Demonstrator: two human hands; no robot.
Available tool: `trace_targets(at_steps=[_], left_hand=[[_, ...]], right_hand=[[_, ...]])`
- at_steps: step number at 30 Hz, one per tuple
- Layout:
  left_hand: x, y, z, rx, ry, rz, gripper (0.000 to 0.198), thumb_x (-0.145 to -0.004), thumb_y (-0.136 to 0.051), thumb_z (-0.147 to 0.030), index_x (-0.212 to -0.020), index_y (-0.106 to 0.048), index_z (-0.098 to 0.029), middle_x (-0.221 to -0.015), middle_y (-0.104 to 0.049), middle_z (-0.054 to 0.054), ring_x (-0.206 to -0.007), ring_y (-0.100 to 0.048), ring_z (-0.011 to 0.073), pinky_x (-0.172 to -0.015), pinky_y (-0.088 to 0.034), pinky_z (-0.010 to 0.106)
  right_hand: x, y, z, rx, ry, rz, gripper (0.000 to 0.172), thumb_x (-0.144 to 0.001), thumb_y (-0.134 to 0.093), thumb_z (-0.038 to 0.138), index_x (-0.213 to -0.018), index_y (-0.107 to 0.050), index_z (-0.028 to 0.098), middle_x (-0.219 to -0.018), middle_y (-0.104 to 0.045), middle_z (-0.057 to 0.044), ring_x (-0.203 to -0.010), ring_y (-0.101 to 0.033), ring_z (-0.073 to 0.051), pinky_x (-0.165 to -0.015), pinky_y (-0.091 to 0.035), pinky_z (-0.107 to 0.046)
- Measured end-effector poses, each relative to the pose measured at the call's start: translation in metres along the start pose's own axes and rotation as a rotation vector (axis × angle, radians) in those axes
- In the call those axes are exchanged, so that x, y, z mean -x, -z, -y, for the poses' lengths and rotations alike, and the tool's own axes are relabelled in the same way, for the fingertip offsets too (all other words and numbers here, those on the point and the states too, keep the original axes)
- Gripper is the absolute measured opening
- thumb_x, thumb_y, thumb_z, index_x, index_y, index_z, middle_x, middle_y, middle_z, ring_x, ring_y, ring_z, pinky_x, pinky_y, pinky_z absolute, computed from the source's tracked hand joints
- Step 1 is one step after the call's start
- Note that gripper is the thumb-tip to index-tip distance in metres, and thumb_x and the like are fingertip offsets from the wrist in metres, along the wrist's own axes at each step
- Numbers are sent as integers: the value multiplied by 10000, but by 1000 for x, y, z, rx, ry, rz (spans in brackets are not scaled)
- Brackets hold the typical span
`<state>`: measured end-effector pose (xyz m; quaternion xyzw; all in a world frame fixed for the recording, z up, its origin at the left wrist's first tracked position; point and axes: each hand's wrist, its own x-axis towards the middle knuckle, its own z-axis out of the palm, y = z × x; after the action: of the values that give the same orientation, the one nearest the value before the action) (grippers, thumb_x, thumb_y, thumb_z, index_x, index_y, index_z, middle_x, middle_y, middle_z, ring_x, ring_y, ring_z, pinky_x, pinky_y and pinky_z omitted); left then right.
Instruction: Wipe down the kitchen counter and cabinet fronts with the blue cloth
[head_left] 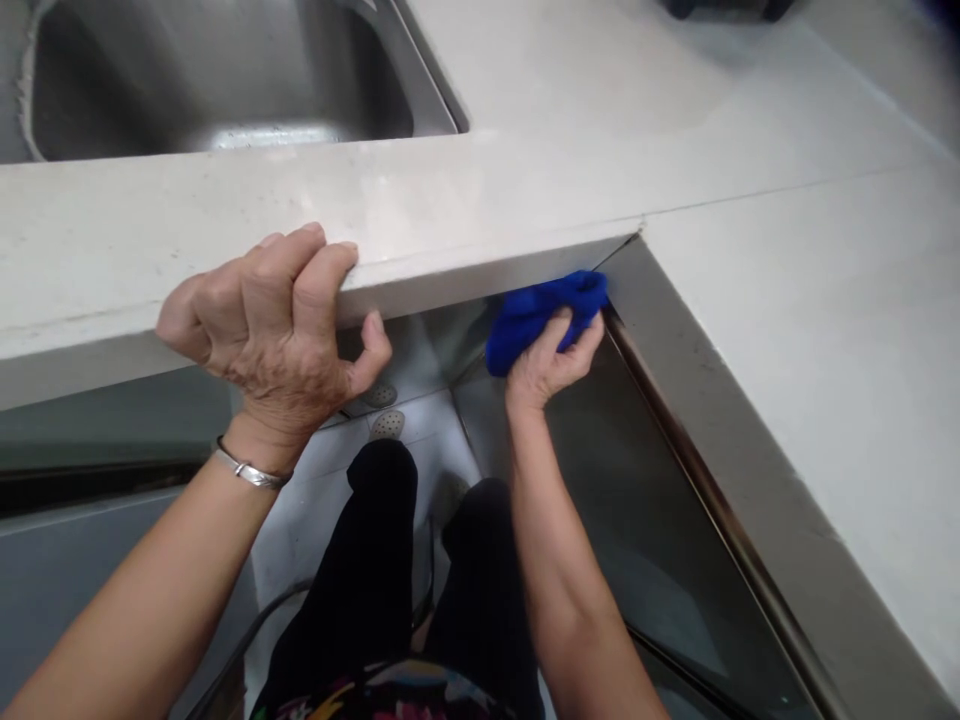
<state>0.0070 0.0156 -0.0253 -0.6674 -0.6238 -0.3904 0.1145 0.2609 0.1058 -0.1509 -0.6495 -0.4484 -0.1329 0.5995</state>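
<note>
My left hand [262, 320] rests on the front edge of the white countertop [540, 190], its fingers bent over the top and the thumb below the edge. It grips the counter edge. A bracelet circles that wrist. In my right hand [551, 365] is a bunched blue cloth [544, 310], held against the underside of the edge near the inner corner where two counter runs meet. Part of the cloth is hidden behind the fingers. Just right of this hand is the dark glossy cabinet front [637, 480] with a metal trim strip.
A steel sink [225, 70] is set into the counter at upper left. The second counter run [840, 350] extends down the right side. Below are white floor tiles [300, 540], my legs and a dark cable [255, 630]. A dark object [727, 8] stands at the top edge.
</note>
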Motion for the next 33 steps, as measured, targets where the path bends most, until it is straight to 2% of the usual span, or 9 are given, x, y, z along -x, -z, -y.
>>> trace_targets(at_steps=[4,8,11,16,21,25,27,30,33], left_hand=[[0,3,-4,-18,18,40,547,-839,-682,-464,-1364,-674,-310,-1432,-627,62,-1341,-493,497,-1127,-151,734],[1,6,-7,17,66,97,600,-826,-703,-434,-1415,-617,-359,-1501,-568,40,-1408,-437,481,-1192,-130,724],[2,6,-9,43,70,120,618,-830,-679,-407,-1441,-585,-381,-1530,-543,20,-1444,-412,456,-1235,-129,692],[2,9,-16,113,58,196,662,-830,-590,-335,-1489,-554,-281,-1579,-498,81,-1510,-347,447,-1263,-117,648],[-1,20,-11,130,-95,235,755,-801,-591,-253,-1549,-492,-247,-1636,-440,72,-1526,-364,369,-1281,-200,576],[2,59,25,150,-244,305,688,-845,-589,-223,-1528,-520,-265,-1618,-468,19,-1483,-450,302,-1337,-147,547],[8,88,50,86,-195,237,615,-878,-616,-276,-1489,-554,-253,-1598,-494,21,-1465,-469,300,-1357,-82,547],[21,133,88,6,19,140,564,-906,-640,-360,-1459,-569,-275,-1609,-474,-25,-1504,-411,324,-1363,-69,552],[35,160,116,-7,147,94,542,-884,-688,-443,-1406,-623,-314,-1611,-454,-83,-1545,-323,378,-1358,-57,564]], right_hand=[[-1,-20,-9,95,100,16,579,-1101,-276,438,-1536,-438,93,-1265,-617,-232,-1229,-641,-342,-998,-548,-515],[-1,-20,-5,113,183,70,558,-1048,-364,379,-1490,-456,51,-1214,-604,-251,-1201,-623,-365,-977,-546,-538],[-5,-14,6,141,156,92,530,-939,-448,299,-1408,-512,62,-1089,-609,-199,-1076,-630,-338,-956,-546,-529],[-6,-4,29,155,75,213,548,-813,-495,218,-1354,-529,147,-1004,-566,-107,-1022,-601,-299,-950,-535,-516],[16,12,65,80,146,334,440,-774,-521,212,-1206,-575,146,-974,-538,-105,-1024,-552,-289,-955,-515,-486],[38,23,92,13,248,395,298,-805,-524,245,-1085,-586,167,-909,-520,-88,-985,-516,-277,-936,-510,-463],[46,26,103,-13,264,403,248,-823,-524,264,-1044,-588,172,-898,-513,-87,-974,-503,-275,-919,-508,-455],[58,29,119,-31,285,449,224,-833,-524,272,-1024,-591,177,-925,-523,-100,-985,-496,-279,-916,-497,-460],[72,32,135,-49,313,510,201,-833,-517,270,-998,-590,181,-934,-526,-109,-985,-493,-284,-907,-488,-466]])
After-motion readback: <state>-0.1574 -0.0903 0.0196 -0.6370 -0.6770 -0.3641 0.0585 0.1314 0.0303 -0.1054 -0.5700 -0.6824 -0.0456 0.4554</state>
